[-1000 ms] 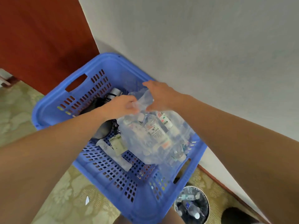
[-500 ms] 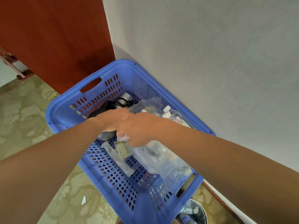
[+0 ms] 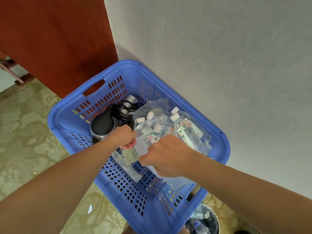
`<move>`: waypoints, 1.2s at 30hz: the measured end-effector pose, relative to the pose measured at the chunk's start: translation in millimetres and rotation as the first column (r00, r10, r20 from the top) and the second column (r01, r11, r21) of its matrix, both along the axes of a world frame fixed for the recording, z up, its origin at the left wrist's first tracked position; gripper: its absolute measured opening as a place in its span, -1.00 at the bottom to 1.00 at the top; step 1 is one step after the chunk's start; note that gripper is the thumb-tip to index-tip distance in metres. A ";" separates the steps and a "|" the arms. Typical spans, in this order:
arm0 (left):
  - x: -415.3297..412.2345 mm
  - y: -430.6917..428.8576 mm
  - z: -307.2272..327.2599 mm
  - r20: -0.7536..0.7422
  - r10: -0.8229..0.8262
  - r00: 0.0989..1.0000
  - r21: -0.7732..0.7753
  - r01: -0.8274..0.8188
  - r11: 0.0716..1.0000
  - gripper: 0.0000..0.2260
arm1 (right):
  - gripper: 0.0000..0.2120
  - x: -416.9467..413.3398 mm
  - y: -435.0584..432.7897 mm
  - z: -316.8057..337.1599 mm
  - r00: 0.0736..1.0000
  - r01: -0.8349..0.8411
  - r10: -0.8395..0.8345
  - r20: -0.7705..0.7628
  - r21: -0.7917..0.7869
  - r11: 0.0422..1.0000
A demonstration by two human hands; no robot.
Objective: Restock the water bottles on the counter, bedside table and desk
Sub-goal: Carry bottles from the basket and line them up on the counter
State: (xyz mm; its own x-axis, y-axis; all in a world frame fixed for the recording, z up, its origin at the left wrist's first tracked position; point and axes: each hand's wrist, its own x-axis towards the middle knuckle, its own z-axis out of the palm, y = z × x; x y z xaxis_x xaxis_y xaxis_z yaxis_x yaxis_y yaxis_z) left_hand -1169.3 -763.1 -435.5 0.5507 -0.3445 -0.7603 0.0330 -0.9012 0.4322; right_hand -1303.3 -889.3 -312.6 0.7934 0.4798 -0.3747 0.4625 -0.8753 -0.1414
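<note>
A blue slatted basket [image 3: 118, 66] was seen from above, set on a patterned carpet [image 3: 25, 132] in the corner between a grey wall [image 3: 219, 56] and a red-brown wooden panel [image 3: 59, 39]. The water bottles [image 3: 184, 133], small, clear and white-capped, were found lying in a heap inside a clear plastic bag [image 3: 157, 105], which was lodged in the half of the basket next to the wall. The bag's mouth was held apart by both hands. The left hand [image 3: 125, 137] was placed at the bag's left edge, its fingers curled and pinched on the plastic film. The right hand [image 3: 167, 156] was placed at the near edge of the bag, its fingers closed in a fist round a gathered fold of the same film. No bottle was gripped by either hand.

A black and silver hair dryer [image 3: 101, 124], its dark cord [image 3: 126, 107] wound about the barrel, was lodged in the far left part of the basket, just beside the bag. Flat paper packets [image 3: 130, 155] were seen on the basket floor between the two hands, partly covered by the left hand. A round waste bin [image 3: 217, 217] holding discarded bottles was seen at the lower edge, near the basket's near corner. A small white scrap [image 3: 90, 208] was seen on the carpet.
</note>
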 end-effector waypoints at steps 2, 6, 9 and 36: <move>-6.7 -0.7 -2.8 0.019 0.078 0.997 -0.033 -0.077 0.996 -0.60 | -0.79 -2.4 0.1 1.8 0.999 -0.034 0.033 -0.011 -0.034 0.999; -12.9 -3.8 -2.4 0.083 0.049 0.995 0.006 -0.050 0.999 -0.62 | -0.82 -9.3 -3.3 3.7 0.995 -0.104 0.104 -0.010 -0.071 0.992; -16.4 -6.4 0.4 0.131 -0.013 0.991 0.063 0.005 0.998 -0.64 | -0.78 -18.0 -5.6 1.8 0.993 -0.113 0.111 -0.030 -0.071 0.991; 2.1 29.3 11.9 -0.290 0.094 0.952 0.134 -0.057 0.989 -0.84 | -0.71 -2.1 -18.8 22.3 0.848 0.530 -0.482 -0.221 0.318 0.786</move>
State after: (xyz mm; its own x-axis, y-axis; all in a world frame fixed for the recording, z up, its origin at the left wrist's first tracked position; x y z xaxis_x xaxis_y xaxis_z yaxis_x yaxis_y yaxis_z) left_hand -1167.2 -733.7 -423.6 0.3160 -0.2049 -0.9264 0.2121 -0.9365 0.2794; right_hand -1305.4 -908.1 -290.4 0.9193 0.1395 -0.3679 -0.0747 -0.8562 -0.5112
